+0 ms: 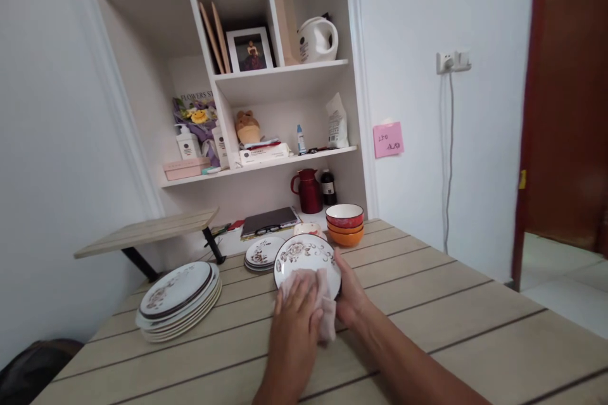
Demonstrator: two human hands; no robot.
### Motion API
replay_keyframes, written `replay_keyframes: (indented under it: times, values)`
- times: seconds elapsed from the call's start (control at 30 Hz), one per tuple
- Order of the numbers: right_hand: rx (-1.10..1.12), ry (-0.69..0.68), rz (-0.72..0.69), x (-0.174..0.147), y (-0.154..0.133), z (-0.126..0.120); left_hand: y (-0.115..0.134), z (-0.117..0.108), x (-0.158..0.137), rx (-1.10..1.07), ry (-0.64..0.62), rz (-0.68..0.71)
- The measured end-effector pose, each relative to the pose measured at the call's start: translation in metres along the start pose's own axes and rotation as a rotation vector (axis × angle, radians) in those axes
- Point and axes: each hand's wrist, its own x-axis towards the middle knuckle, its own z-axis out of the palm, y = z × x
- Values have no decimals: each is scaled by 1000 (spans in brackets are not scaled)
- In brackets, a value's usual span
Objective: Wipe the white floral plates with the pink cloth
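A white plate (304, 252) with a brown flower pattern and dark rim is tilted up above the table, facing me. My right hand (350, 291) grips its right edge, fingers behind it and thumb at the rim. Against the plate's lower front, my left hand (298, 307) presses a pale pink cloth (327, 316), fingers closed over it. Part of the cloth hangs below the plate. Behind and to the left lies a short stack of small plates (263, 252) with similar flowers. Farther left stands a taller stack of larger plates (180, 294).
Stacked red and orange bowls (346, 234) stand at the back right, beside a small patterned bowl (308, 228). A raised wooden shelf (147, 229) sits at the back left. Behind are a red jug (308, 191), a dark laptop (270, 221) with glasses, and a white shelf unit (285, 73).
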Motion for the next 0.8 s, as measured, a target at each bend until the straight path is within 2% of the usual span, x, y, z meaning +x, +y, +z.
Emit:
replay_keyframes:
  times: [0.1,0.23,0.4,0.5,0.63,0.8]
  values:
    - [-36,12,-19,0,8,2,-10,-2,-1,13,63,-89]
    - [-126,8,130,-6,35,10,-28,-5,-1,51,137,-146]
    - [-114,15,172,-9,54,14,-34,0,0,104,123,-162]
    - [-89,73,152,-8,48,12,-25,3,-1,98,52,-70]
    - [-43,55,240,-8,28,11,-12,6,-3,65,-40,73]
    - [-76,46,132,-6,19,10,-18,7,-1,131,96,-43]
